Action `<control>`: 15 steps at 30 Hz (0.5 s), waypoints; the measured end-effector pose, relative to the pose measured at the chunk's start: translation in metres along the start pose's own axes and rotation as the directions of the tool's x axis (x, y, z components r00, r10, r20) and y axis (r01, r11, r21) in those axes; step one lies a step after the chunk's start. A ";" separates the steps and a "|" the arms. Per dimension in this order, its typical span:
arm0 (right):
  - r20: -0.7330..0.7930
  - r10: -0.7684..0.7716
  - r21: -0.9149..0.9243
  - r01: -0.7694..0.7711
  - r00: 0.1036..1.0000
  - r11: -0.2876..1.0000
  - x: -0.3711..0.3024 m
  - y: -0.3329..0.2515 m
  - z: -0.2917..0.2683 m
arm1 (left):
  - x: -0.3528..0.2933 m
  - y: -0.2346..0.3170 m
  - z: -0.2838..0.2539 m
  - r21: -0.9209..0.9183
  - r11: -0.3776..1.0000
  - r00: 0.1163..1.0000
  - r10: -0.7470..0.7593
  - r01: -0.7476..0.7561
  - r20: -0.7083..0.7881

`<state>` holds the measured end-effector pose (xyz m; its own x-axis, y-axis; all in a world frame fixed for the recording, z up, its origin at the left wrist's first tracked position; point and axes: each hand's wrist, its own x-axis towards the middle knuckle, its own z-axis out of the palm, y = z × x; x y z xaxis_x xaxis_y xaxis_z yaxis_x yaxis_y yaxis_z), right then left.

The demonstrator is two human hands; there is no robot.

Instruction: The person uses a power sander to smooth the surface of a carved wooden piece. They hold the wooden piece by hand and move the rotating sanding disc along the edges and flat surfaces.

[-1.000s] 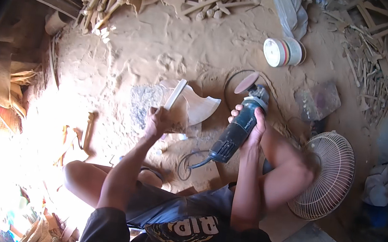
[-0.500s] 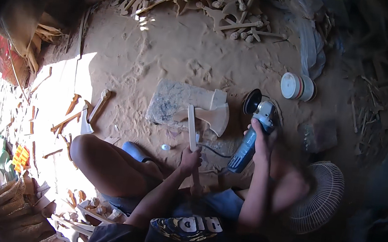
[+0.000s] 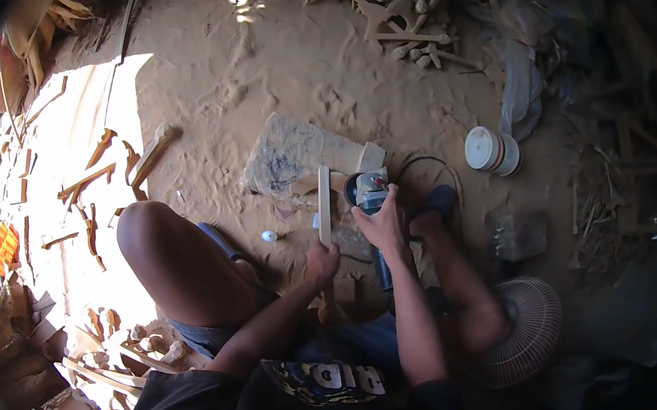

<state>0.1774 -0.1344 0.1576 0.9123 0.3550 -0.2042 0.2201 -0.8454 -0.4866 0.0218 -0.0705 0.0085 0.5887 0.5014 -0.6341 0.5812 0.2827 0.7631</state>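
Observation:
My left hand [image 3: 322, 262] is closed around the lower end of a long pale wooden piece [image 3: 323, 204], which points away from me over a stone-like block [image 3: 281, 157]. My right hand [image 3: 380, 224] grips an angle grinder [image 3: 372, 190] near its metal head. The grinder's dark disc [image 3: 350, 192] is just right of the wooden piece; I cannot tell whether they touch. Its blue-grey body [image 3: 383, 272] runs back toward me, partly hidden under my right forearm. Behind the grinder and strip, a curved tan wooden part [image 3: 306, 187] rests against the block, mostly covered.
A black cord [image 3: 434, 159] loops beyond the grinder. A white tub [image 3: 483, 149] lies at the right, and a round fan guard [image 3: 525, 335] stands beside my right knee. Carved wooden pieces [image 3: 403, 16] are heaped at the back; others [image 3: 103, 150] lie scattered left.
The grinder has swung left and tilted, bringing its disc up beside the wooden piece. My right hand has moved left with it. My left hand keeps its hold.

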 end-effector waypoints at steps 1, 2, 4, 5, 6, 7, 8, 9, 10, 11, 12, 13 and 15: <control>0.005 0.005 0.010 -0.005 1.000 1.000 0.001 -0.006 0.002 | 0.003 -0.004 -0.003 0.021 1.000 1.000 0.008 -0.008 -0.011; 0.020 0.001 0.003 -0.001 1.000 1.000 0.002 -0.012 0.003 | 0.007 -0.007 -0.006 0.041 0.999 1.000 0.018 -0.017 -0.026; -0.012 0.121 0.023 -0.121 0.993 0.992 0.000 -0.007 0.005 | 0.005 -0.004 -0.005 0.042 0.999 1.000 0.004 -0.003 -0.024; 0.002 0.127 0.007 -0.127 0.992 0.992 0.001 -0.001 0.005 | 0.001 -0.001 -0.005 0.055 0.998 1.000 0.009 -0.007 -0.021; -0.058 0.160 -0.009 -0.160 0.985 0.987 0.004 0.011 0.000 | -0.010 0.008 0.000 0.048 0.999 1.000 -0.009 0.010 -0.005; -0.125 0.199 -0.023 -0.203 0.972 0.979 0.003 0.025 -0.005 | -0.023 0.019 0.006 0.058 0.997 0.999 0.042 -0.041 -0.025; -0.123 0.163 -0.001 -0.164 0.979 0.986 0.002 0.028 -0.007 | -0.028 0.027 0.007 0.067 0.993 0.993 0.104 -0.099 -0.061; -0.118 0.157 -0.008 -0.159 0.981 0.987 0.002 0.021 -0.005 | -0.023 0.029 0.004 0.060 0.994 0.993 0.099 -0.095 -0.066; -0.080 0.093 -0.015 -0.094 0.992 0.995 0.000 0.011 0.001 | -0.019 0.025 -0.001 0.022 0.998 0.997 0.054 -0.053 -0.047; -0.041 0.030 -0.021 -0.031 0.999 0.999 -0.003 0.002 0.007 | -0.016 0.022 -0.005 -0.015 1.000 1.000 0.010 -0.010 -0.023; -0.041 0.008 0.031 -0.007 0.999 0.999 -0.001 -0.001 0.014 | -0.012 0.019 -0.006 -0.019 1.000 1.000 0.004 -0.005 -0.028; -0.034 0.005 0.028 -0.004 0.999 1.000 0.001 -0.001 0.016 | -0.009 0.016 -0.007 -0.026 1.000 1.000 -0.003 0.003 -0.017; -0.121 0.066 0.054 -0.060 0.990 0.997 0.004 0.001 0.017 | -0.008 0.014 -0.007 -0.034 0.999 1.000 -0.016 0.016 -0.006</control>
<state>0.1759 -0.1271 0.1420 0.9600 0.2472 -0.1315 0.1458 -0.8423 -0.5189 0.0210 -0.0647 0.0249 0.5762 0.5017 -0.6452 0.5708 0.3180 0.7570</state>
